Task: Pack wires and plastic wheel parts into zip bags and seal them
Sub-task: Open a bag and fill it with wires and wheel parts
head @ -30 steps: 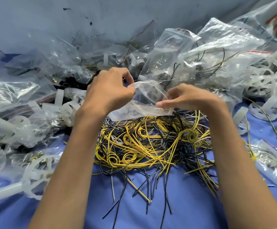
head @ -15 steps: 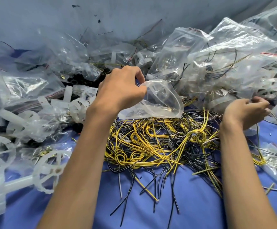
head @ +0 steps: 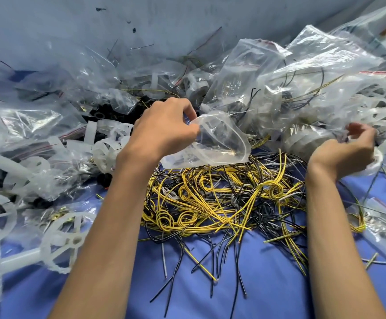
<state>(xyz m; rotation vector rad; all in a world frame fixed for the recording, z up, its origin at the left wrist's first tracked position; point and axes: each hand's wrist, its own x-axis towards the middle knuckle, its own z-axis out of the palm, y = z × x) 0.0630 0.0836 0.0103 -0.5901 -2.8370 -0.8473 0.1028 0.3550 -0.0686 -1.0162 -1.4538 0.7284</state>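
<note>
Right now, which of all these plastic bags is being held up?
The small clear bag gripped by the left hand, above the wire pile; it looks empty, while the other bags lie heaped behind.

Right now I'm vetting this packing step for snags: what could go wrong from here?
The left hand alone pinches the clear zip bag, so its mouth may sag shut before anything goes in. The wires below it are a yellow and black tangle, so pulling a few could drag the whole clump. The right hand reaches into heaped filled bags, which might slide.
</note>
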